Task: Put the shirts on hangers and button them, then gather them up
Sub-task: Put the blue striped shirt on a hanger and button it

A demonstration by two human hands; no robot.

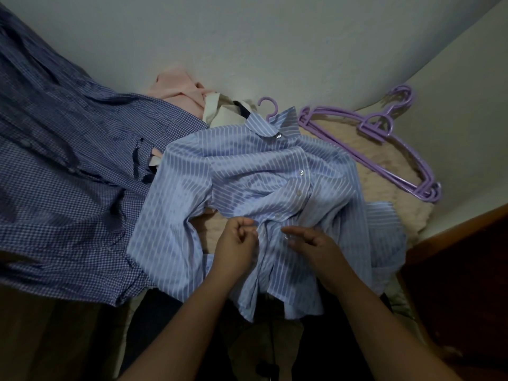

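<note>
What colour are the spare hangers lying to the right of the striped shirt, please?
Purple (lilac) plastic hangers, seen in the head view.

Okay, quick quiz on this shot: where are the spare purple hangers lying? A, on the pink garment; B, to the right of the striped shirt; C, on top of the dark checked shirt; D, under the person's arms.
B: the spare purple hangers lie stacked on the cream blanket to the right of the striped shirt, apart from the dark checked shirt on the left and the pink garment behind.
</note>
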